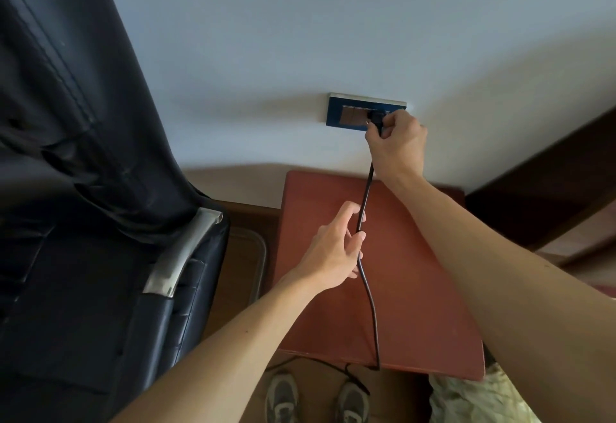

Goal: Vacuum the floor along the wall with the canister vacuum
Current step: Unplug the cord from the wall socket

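Right hand [396, 142] pinches plug [376, 120] at wall socket [346, 114] | left hand [335, 249] loosely grips cord [370, 296] over red table's [416, 272] far edge | vacuum unseen | push plug squarely, keep slack

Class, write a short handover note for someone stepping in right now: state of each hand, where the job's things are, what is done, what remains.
Right hand: fingers pinch the black plug at the blue wall socket plate; whether it is fully seated cannot be told.
Left hand: loosely closed around the black power cord, which runs down over the reddish-brown tabletop to the floor.
The vacuum is out of view.
Done: cord brought to the socket.
Left: confirm plug, then vacuum along the wall.
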Motion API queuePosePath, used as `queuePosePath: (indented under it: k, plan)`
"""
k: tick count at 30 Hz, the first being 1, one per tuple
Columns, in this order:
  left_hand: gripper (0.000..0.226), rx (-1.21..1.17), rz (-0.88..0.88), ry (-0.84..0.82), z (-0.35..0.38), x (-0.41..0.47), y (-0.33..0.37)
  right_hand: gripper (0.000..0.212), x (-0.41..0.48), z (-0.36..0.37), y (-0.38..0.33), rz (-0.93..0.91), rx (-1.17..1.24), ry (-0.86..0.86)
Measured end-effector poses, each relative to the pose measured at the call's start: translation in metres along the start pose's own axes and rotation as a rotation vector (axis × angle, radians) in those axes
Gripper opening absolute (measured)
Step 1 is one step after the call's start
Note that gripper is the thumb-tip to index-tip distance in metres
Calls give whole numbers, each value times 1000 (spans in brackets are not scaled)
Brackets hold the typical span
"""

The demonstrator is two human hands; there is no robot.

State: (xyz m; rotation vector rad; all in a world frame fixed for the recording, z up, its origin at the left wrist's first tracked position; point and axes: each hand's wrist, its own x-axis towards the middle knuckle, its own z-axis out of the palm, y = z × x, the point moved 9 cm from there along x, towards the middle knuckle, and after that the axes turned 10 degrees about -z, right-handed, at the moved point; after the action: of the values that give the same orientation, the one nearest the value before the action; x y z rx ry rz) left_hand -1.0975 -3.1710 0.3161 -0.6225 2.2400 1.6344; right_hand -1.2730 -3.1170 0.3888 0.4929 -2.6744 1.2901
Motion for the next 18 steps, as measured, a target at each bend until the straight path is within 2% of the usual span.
queuePosePath:
  k: [2, 5, 7, 11, 18]
  plan:
    - [13, -2, -10, -54, 0, -4, 0, 18, -6, 0, -3, 13, 5, 8]
    - [19, 48, -67, -216, 9, -25, -23, 17, -41, 12, -9, -29, -21, -98]
    - [23, 54, -111, -277, 14, -44, -44, 17, -72, 12, 0, 15, -32, -126]
    - [26, 118, -91, -264, 7, -66, -53, 18, -95, -5, 7, 93, -64, -65]
    - [25, 85, -50, -231, -10, -90, -14, 19, -81, -40, -62, -27, -102, -40]
